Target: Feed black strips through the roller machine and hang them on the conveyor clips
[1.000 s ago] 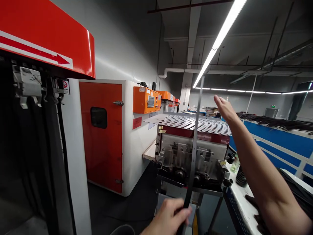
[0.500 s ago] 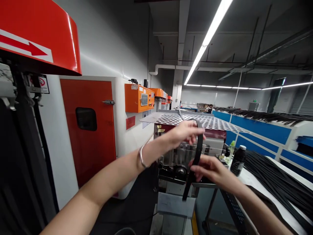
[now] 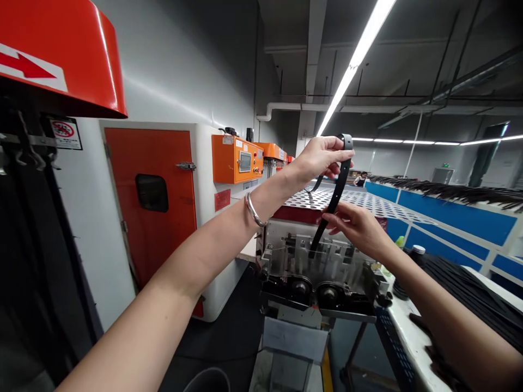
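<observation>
We've got the L hand (image 3: 316,158) up high on a black belt strap (image 3: 335,188) and the R hand (image 3: 355,228) lower down on the same strap. L fingers (image 3: 329,144) are clenched round it near the top, where the strap bends over in a small loop; a short tail curves down behind the hand. R fingers (image 3: 339,219) are grasping it further along. Strap runs tilted btwn the two hands, held up in the air over the machine, w/ its lower tip in front of the clear guard (image 3: 286,253). Can't tell if the tip touches it.

Under the hands is a benchtop machine (image 3: 318,272) w/ a perforated steel top plate (image 3: 351,198), a red band below that, and two black rollers (image 3: 300,288) low on the front. A metal bangle (image 3: 254,210) sits on the L wrist.

To the R, a white worktop (image 3: 412,337) carries a heap of black straps (image 3: 461,288), w/ a dark bottle (image 3: 417,255) just behind the R forearm. On our L: orange control box (image 3: 235,160) w/ a small touchscreen, and an orange door (image 3: 149,190) w/ a dark window. Far back, a person (image 3: 360,179) stands past a blue-panelled rack (image 3: 453,215) topped w/ black strap bundles (image 3: 461,190).
</observation>
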### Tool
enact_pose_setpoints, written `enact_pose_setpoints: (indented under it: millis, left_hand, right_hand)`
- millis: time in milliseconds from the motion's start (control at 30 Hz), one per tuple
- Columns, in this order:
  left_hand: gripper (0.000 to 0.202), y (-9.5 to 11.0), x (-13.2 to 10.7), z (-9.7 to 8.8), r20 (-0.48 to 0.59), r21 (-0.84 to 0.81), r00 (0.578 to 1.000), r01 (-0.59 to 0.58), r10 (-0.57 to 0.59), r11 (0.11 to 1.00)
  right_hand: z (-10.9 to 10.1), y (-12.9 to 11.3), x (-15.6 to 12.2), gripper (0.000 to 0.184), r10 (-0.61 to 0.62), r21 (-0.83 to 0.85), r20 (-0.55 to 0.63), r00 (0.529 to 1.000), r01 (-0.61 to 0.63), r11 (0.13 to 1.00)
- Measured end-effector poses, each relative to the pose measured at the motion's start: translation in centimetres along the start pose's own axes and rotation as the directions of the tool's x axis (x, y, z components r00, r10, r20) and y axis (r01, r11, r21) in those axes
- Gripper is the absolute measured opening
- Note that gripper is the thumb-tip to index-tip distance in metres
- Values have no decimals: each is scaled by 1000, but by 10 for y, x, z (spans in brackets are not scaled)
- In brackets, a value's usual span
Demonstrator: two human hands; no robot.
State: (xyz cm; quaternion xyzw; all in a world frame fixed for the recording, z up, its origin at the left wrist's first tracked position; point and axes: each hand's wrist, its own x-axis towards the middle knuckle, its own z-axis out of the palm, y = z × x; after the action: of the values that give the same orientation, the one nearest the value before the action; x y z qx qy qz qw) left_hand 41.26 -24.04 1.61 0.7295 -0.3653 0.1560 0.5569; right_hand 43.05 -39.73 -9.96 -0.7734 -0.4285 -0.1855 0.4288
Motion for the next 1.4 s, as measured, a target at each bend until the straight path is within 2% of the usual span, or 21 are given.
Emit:
enact_pose_setpoints:
  millis: [433,600,800,933,1000,1067,1133,1167,1267,1333,1400]
  left_hand:
    - [11,-43,-30,8,-56,92,998,21,-16,996]
    - [10,-51,-34,8,-100,66,994,59,-52,996]
    - [11,-55,-30,11,-108,52,993,58,-52,997]
    - [16,-60,-34,16,-105,126,992,82,-69,989]
    - [17,-67,-37,18,-99,173,992,95,-79,980]
    - [17,-76,-41,19,-85,240,994,82,-63,967]
    - [19,-88,-43,20,-74,324,996,61,-39,944]
    - [21,-93,-45,22,-73,366,997,57,-32,929]
    - [24,-107,-53,29,-114,504,993,80,-26,860]
    - [20,-111,-67,34,-180,589,984,98,12,802]
    - [18,-110,-89,39,-257,634,964,117,65,764]
  right_hand:
    - [32,34,-7,20,6,74,104,995,-14,997]
    - [31,35,-8,23,14,0,119,993,-14,1000]
    - [17,41,-11,25,26,-114,159,987,-7,993]
    - [10,47,-19,28,19,-326,223,975,56,944]
    - [8,45,-27,30,12,-476,190,982,81,876]
    - [5,38,-39,33,21,-558,105,994,41,829]
    - [2,29,-54,36,63,-533,38,997,-33,845]
    - [1,25,-63,36,102,-486,42,994,-69,871]
    - [7,21,-99,36,257,-294,201,945,-192,936]
    - [22,30,-128,37,330,-196,360,873,-275,941]
    - [45,51,-161,41,372,-157,474,798,-339,928]
